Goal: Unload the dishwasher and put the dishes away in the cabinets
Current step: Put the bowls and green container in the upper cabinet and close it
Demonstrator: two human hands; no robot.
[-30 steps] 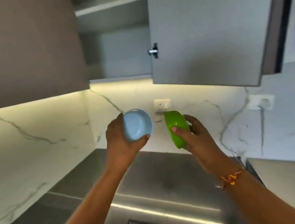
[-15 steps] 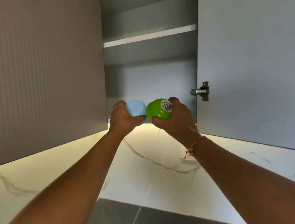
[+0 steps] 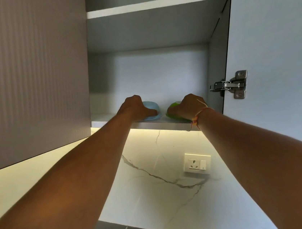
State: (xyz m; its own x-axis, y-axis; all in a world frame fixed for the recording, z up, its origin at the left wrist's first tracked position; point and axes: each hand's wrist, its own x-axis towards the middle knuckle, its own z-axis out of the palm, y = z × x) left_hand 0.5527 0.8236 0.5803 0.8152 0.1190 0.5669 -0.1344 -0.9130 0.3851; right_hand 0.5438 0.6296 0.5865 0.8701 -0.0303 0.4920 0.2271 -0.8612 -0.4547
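Both arms reach up into the open wall cabinet. My left hand [image 3: 133, 108] grips a light blue bowl [image 3: 152, 109] that sits upside down on the bottom shelf [image 3: 107, 119]. My right hand [image 3: 189, 106] grips a green bowl [image 3: 172, 110] to the right of it, also on the bottom shelf. The two bowls stand a little apart, near the shelf's front edge. My hands hide most of each bowl.
The cabinet door [image 3: 275, 53] stands open on the right, with a metal hinge [image 3: 229, 85]. A closed ribbed door [image 3: 29, 75] is on the left. An upper shelf [image 3: 154, 3] runs above. A wall socket [image 3: 197, 163] sits on the marble backsplash below.
Both hands rose from above the counter up into the cabinet. The bowls, held side by side in the air before, now sit apart on the bottom shelf.
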